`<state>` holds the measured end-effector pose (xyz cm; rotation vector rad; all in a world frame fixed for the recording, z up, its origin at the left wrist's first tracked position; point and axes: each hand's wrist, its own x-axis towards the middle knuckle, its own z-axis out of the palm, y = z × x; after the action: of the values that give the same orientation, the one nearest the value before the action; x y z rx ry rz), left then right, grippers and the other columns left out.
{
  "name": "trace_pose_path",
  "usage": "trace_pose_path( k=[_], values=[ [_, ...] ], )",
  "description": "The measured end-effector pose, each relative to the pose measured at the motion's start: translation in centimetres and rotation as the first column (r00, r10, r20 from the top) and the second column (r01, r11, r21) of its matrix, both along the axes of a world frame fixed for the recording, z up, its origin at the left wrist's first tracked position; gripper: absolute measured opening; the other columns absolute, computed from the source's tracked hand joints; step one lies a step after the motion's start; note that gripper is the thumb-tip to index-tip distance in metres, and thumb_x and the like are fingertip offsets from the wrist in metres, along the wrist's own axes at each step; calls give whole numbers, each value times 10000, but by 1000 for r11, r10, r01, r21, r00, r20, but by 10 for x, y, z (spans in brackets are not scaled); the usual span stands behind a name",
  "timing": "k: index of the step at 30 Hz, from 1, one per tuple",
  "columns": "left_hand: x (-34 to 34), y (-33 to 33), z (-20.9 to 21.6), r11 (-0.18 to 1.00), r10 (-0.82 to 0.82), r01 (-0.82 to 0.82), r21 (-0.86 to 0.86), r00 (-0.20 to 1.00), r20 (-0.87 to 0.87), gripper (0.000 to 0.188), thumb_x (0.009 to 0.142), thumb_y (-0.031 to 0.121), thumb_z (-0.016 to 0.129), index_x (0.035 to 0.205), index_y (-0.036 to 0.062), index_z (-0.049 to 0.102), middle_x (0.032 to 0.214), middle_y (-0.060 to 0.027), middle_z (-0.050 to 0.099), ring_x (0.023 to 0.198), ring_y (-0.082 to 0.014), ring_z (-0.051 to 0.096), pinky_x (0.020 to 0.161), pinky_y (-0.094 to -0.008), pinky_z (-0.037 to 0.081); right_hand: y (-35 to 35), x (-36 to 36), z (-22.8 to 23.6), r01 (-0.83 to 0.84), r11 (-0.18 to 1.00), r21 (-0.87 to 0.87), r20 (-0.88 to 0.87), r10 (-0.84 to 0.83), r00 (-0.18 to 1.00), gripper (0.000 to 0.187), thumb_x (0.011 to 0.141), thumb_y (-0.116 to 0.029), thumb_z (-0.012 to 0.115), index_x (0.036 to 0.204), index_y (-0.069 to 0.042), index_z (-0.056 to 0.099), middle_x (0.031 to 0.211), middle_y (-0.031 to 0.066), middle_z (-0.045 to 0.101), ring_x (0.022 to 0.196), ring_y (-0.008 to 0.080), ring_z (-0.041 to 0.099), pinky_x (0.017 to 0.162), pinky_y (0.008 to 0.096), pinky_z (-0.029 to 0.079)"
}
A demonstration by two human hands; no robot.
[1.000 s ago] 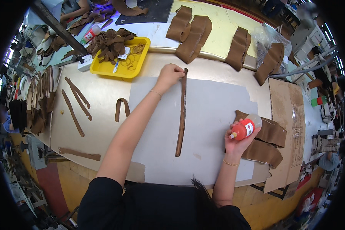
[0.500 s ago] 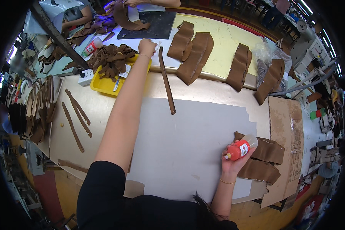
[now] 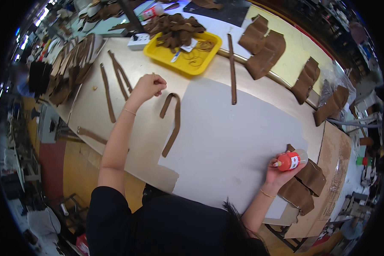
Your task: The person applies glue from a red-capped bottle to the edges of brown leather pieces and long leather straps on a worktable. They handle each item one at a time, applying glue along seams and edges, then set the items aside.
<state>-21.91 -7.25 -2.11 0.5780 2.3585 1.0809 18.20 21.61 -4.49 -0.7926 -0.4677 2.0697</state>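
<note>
My right hand (image 3: 276,176) grips a red squeeze bottle (image 3: 291,161) with a clear base, its nozzle pointing left. The bottle is above two broad brown fabric pieces (image 3: 312,178). Over the metal tabletop, my left hand (image 3: 149,87) is closed in a pinch; whatever is between its fingertips is too small to make out. A brown strip bent into a hook (image 3: 177,123) lies nearest to it, on the edge of the grey sheet (image 3: 226,141). Farther right, a straight brown strip (image 3: 233,72) reaches from the raised back surface onto the sheet.
Behind my left hand stands a yellow tray (image 3: 192,70) holding brown pieces and thin bands. Several brown strips (image 3: 108,96) lie at the left, beside stacked pieces (image 3: 79,70). Wide brown pieces (image 3: 266,55) line the back. Cardboard (image 3: 335,166) is at right; a white power strip (image 3: 138,41) is beside the tray.
My left hand has drawn back from beyond the tray toward me and the left, uncovering the tray and hooked strip. My right hand still holds the bottle. The whole view has turned.
</note>
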Motion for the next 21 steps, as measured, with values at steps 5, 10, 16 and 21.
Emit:
trace_pose_path(
  k=[5,10,16,21],
  values=[
    [35,-5,-15,986,16,-41,-162,988,-155,230,772,131,706,946,-9,652,670,-64,606,570,-115,580,551,-249,486,-9,-6,11,43,998,48,19,-44,999,640,815,-667,545,1029,-64,580,860,20,610,716,153,586,504,254,506],
    [32,-8,-33,995,-93,82,-53,959,-266,231,784,103,669,986,-1,625,708,-42,592,611,-117,578,606,-238,473,-12,-6,7,5,992,129,40,-10,999,652,805,-673,553,1048,-69,575,872,12,598,721,141,581,508,267,513],
    [55,-11,37,984,-89,40,173,956,281,186,834,75,598,999,-8,615,717,2,566,555,-74,543,541,-208,450,-12,-17,0,-84,987,138,36,80,996,671,801,-705,521,1070,-93,566,886,19,613,727,170,595,485,317,503],
    [88,-21,139,963,-249,258,-74,962,113,156,858,120,621,960,6,647,720,-1,568,542,-53,536,465,-210,425,-28,-36,21,-180,974,138,17,179,984,678,795,-729,495,1068,-113,565,896,22,636,729,192,614,473,353,497]
  ],
)
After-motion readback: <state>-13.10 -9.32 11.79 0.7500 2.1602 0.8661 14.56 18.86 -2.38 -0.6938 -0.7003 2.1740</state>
